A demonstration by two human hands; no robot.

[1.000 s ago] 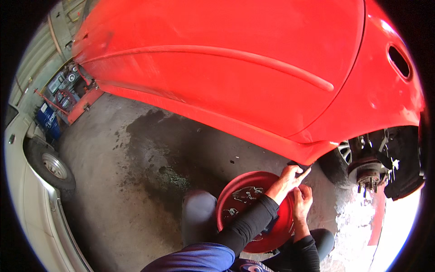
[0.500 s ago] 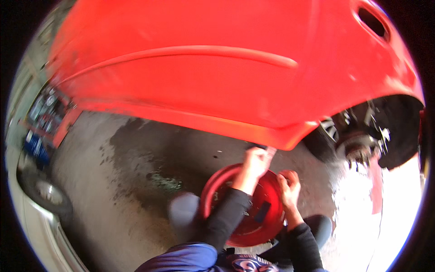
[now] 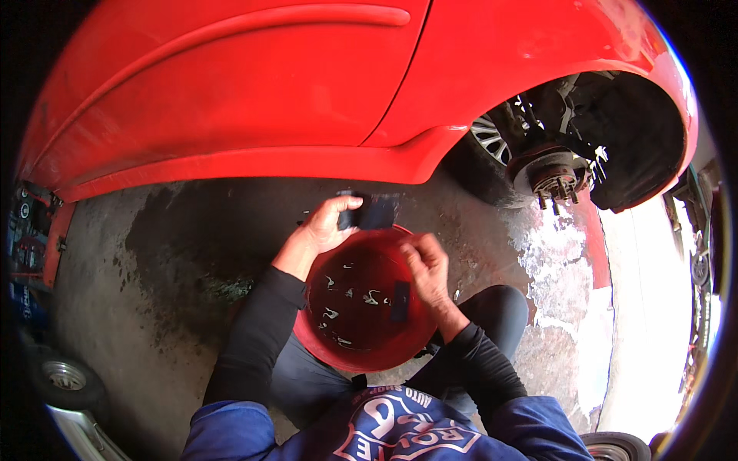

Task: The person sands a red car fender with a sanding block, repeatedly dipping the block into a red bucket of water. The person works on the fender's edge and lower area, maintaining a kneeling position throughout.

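Note:
My left hand (image 3: 329, 224) holds a dark, flat rectangular piece (image 3: 378, 211) that looks like sandpaper. Thumb and fingers pinch its left end above the far rim of a red basin (image 3: 307, 334). Dark liquid with bright reflections fills the basin, which stands between my knees. A second dark rectangular piece (image 3: 400, 301) lies in it at the right side. Over the right rim is my right hand (image 3: 429, 269), its fingers curled in and slightly blurred; whether they hold anything is hidden.
A red car's side panel (image 3: 254, 115) and sill extend ahead of me. To the right, a bare wheel hub (image 3: 555, 178) sits in the open wheel arch, beside a tyre (image 3: 484, 173). Another wheel (image 3: 65, 378) is at the lower left. The concrete floor (image 3: 169, 253) has wet patches.
My left hand has left the car's sill and come back over the basin's far edge, the dark piece now plainly visible. My right hand stays by the right rim. The view has shifted right.

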